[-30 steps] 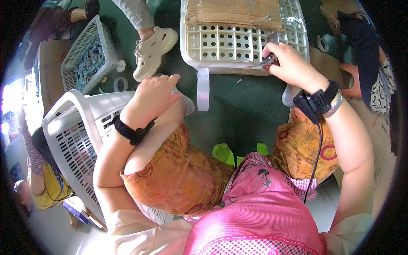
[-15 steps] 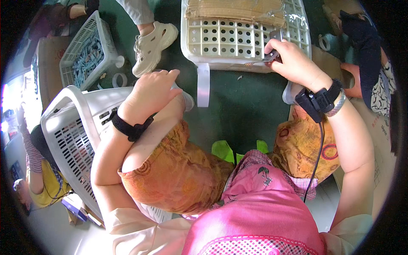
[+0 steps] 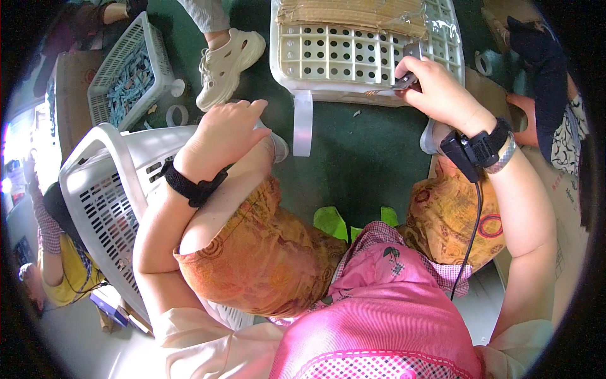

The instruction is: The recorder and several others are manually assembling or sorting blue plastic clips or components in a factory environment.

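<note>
My right hand [image 3: 435,91] reaches forward and pinches a small grey tool [image 3: 407,80] against the near rim of the cream perforated crate [image 3: 353,60], which sits on the green floor [image 3: 360,164] ahead of my knees. My left hand [image 3: 224,136] rests loosely curled on my raised left knee, holding nothing, just beside the white laundry basket [image 3: 101,189]. A clear tape strip [image 3: 303,123] hangs from the crate's front edge.
</note>
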`<state>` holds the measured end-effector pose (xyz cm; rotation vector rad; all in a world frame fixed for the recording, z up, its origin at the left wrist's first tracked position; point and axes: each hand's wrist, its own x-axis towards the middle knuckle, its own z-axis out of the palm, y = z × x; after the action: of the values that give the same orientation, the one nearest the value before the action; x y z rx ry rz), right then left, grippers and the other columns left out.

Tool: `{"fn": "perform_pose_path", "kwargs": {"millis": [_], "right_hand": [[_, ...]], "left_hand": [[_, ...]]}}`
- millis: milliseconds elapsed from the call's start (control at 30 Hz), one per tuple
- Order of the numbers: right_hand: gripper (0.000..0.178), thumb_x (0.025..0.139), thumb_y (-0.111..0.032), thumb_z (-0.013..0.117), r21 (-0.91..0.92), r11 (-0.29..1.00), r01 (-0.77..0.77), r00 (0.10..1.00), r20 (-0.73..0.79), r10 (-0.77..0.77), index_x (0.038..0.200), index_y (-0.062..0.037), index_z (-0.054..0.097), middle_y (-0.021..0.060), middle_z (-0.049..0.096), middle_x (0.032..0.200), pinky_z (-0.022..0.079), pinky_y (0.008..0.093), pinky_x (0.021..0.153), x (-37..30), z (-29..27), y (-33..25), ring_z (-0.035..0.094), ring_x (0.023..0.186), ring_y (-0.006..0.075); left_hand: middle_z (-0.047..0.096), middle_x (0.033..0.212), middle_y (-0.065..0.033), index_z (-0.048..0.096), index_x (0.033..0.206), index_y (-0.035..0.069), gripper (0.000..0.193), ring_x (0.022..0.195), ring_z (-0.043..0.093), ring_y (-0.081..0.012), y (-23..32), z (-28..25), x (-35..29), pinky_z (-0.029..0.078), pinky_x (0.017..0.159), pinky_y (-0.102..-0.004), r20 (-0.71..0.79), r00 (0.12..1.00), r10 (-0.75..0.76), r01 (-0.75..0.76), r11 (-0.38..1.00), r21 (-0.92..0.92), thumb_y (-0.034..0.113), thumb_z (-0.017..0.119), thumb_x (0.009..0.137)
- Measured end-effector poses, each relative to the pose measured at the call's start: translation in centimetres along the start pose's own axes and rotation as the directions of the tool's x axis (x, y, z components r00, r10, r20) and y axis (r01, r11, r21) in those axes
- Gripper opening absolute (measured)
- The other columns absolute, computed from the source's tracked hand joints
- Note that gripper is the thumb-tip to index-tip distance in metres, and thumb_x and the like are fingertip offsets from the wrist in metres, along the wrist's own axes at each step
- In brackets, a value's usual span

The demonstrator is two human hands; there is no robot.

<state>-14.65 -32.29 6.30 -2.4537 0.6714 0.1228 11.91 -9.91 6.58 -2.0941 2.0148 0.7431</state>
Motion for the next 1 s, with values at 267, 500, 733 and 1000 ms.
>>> {"fn": "perform_pose_path", "kwargs": {"millis": [267, 500, 733, 1000], "right_hand": [[0.023, 0.078, -0.009, 0.063, -0.001, 1.000, -0.017, 1.000, 0.012, 0.017, 0.098, -0.0023, 0.053, 0.0164, 0.061, 0.086, 0.048, 0.0362, 0.075, -0.08, -0.13, -0.18, 0.061, 0.083, 0.0304], [0.024, 0.075, -0.014, 0.062, 0.004, 1.000, 0.002, 1.000, -0.022, -0.002, 0.093, 0.0008, 0.056, 0.0191, 0.062, 0.083, 0.050, 0.0401, 0.075, 0.05, -0.03, -0.44, 0.062, 0.081, 0.0343], [0.024, 0.075, -0.013, 0.062, -0.005, 1.000, 0.005, 1.000, -0.021, -0.005, 0.093, 0.0014, 0.056, 0.0192, 0.063, 0.084, 0.051, 0.0397, 0.075, 0.01, -0.07, -0.50, 0.063, 0.081, 0.0339], [0.025, 0.075, -0.013, 0.062, 0.014, 1.000, -0.009, 1.000, -0.005, 0.009, 0.093, 0.0022, 0.056, 0.0196, 0.062, 0.084, 0.051, 0.0397, 0.075, 0.10, -0.05, -0.50, 0.063, 0.081, 0.0337]], "left_hand": [[0.064, 0.101, -0.0183, 0.053, 0.118, 0.002, 0.044, 0.095, 0.060, -0.0331, -0.20, 0.31, 0.07, 0.048, 0.083, -0.0412, -0.019, 1.000, 0.006, -0.006, 1.000, -0.003, 0.023, 0.064, 0.081], [0.064, 0.101, -0.0183, 0.053, 0.118, 0.002, 0.044, 0.095, 0.060, -0.0333, -0.29, 0.35, 0.02, 0.048, 0.083, -0.0411, -0.029, 0.999, 0.018, -0.018, 1.000, 0.000, 0.022, 0.064, 0.081], [0.064, 0.100, -0.0184, 0.053, 0.118, 0.002, 0.043, 0.094, 0.061, -0.0338, -0.29, 0.31, 0.07, 0.048, 0.082, -0.0416, -0.031, 0.999, 0.020, -0.020, 1.000, -0.009, 0.023, 0.063, 0.082], [0.064, 0.101, -0.0186, 0.053, 0.118, 0.002, 0.043, 0.094, 0.061, -0.0336, -0.13, 0.13, 0.11, 0.048, 0.082, -0.0418, 0.002, 1.000, -0.004, 0.004, 1.000, 0.003, 0.023, 0.063, 0.083]]}}
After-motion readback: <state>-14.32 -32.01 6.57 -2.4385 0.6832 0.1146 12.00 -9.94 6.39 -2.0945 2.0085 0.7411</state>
